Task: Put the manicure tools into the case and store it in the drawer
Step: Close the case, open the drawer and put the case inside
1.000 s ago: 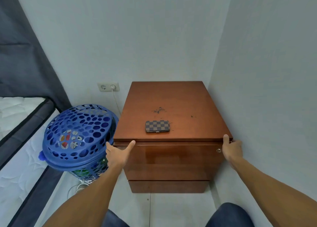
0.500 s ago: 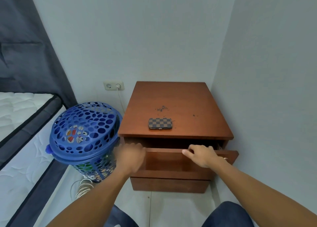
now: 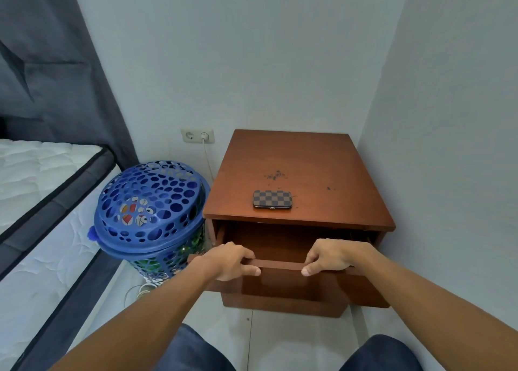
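A: From where does the one view look?

B: From the person's head, forward and steeply down into a room corner, with the wide lens bending the walls. Both forearms run up from the bottom edge, and the knees show at the very bottom.

A: How near is it?

B: About arm's length from the left hand [image 3: 228, 261] and right hand [image 3: 333, 258], which sit just below the middle of the frame. Their fingers [image 3: 314, 260] curl over the front edge of the drawer [image 3: 280, 283].

A: And beyond the fingers?

B: The worktop [image 3: 302, 157] of the nightstand lies farther back, and the laundry basket [image 3: 148, 202] is left of them. There is no second view to share anything.
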